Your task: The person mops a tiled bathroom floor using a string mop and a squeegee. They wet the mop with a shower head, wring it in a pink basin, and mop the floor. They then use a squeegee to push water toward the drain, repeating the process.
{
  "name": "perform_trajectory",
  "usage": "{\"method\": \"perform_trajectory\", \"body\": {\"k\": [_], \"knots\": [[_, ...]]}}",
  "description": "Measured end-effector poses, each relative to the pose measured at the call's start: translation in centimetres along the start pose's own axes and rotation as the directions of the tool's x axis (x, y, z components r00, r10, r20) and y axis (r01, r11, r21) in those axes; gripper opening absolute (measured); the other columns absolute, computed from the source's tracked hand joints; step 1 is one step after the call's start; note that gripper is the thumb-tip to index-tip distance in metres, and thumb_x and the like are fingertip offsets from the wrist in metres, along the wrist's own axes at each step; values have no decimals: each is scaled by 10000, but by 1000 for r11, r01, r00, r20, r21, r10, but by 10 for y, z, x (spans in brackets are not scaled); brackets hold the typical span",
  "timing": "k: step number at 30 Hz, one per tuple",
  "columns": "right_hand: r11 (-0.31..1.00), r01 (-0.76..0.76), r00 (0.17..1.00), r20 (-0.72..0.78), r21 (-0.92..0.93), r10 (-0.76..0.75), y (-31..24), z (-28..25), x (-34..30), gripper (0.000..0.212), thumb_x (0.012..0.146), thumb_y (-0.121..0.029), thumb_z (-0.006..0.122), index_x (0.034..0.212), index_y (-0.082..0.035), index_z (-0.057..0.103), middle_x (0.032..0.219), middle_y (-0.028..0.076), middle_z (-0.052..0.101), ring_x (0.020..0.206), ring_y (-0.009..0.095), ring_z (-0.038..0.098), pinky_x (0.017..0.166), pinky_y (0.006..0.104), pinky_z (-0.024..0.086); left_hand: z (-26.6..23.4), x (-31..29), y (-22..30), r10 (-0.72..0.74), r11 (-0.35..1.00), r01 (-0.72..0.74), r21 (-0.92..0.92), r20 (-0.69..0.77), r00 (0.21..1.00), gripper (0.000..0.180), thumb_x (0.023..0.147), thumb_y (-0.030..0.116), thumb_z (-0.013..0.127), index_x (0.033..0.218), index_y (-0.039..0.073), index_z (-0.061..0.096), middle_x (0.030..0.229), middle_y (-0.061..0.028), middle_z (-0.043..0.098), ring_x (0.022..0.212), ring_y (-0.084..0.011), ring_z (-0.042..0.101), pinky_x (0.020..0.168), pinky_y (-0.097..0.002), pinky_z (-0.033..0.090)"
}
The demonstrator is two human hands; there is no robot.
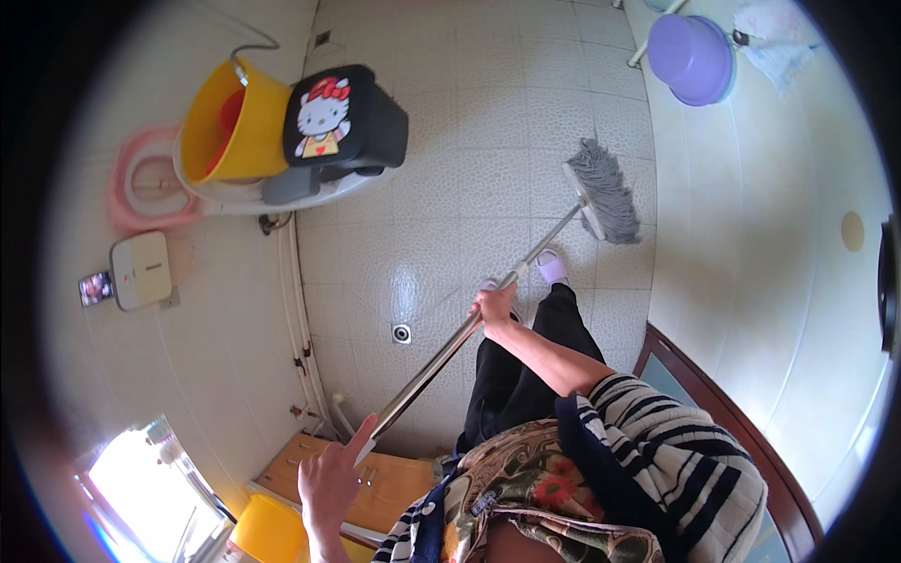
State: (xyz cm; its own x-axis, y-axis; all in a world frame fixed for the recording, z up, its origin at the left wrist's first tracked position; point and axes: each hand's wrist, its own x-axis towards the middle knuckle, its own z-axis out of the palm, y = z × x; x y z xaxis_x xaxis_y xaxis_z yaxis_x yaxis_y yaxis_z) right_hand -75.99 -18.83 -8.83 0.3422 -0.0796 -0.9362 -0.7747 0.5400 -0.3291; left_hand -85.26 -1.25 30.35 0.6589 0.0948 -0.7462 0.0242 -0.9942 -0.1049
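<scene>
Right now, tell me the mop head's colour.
The mop head is grey; it shows best in the head view.

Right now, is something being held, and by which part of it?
A mop, by its handle: the left grip at the upper end, the right grip farther down.

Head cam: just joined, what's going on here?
A person is handling a mop in a tiled room. The right hand is closed around the pole partway down; the left hand is at its near end, one finger extended, its grip hard to judge. The gray mop head is on the pale floor, ahead and to the right of the feet in purple slippers. A floor drain lies to their left.
</scene>
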Motion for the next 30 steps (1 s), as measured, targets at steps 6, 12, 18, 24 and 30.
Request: {"method": "perform_trajectory", "body": {"k": [6,12,18,24,30], "knots": [[920,17,987,153,-392,47,83,26,-59,840,788,15,478,1375,-47,-120,724,131,523,517,206,559,458,368,526,37,-77,-28,-298,893,406,-196,420,857,750,737,32,570,1370,403,412,938,-112,668,869,-291,647,772,-390,507],[698,114,940,304,-707,154,117,25,-52,958,808,3,476,1312,11,-339,715,173,597,499,243,609,413,342,517,172,-101,-18,-235,591,234,-772,113,965,602,833,97,558,1399,247,419,1100,-105,660,995,-204,640,874,-322,480],[533,160,944,287,-831,164,46,62,36,1025,799,3,489,1262,-24,-426,760,197,610,524,276,635,389,351,528,171,-35,14,-182,289,281,-915,235,955,599,876,182,614,1428,187,381,1145,-166,641,1016,-155,620,886,-277,443],[484,270,928,359,-833,100,-103,138,133,965,822,-4,493,1273,79,-356,765,262,615,529,306,641,380,380,528,48,104,58,-126,309,201,-930,170,977,694,844,229,641,1455,181,315,1205,-177,606,1076,-231,608,876,-293,458],[457,263,929,351,-850,120,-274,225,223,1076,786,-2,539,1260,-10,-427,797,230,621,530,283,641,373,374,537,-106,241,109,-87,464,112,-879,81,993,887,688,-1,621,1470,184,246,1091,-222,641,907,-315,670,804,-383,536]]}}
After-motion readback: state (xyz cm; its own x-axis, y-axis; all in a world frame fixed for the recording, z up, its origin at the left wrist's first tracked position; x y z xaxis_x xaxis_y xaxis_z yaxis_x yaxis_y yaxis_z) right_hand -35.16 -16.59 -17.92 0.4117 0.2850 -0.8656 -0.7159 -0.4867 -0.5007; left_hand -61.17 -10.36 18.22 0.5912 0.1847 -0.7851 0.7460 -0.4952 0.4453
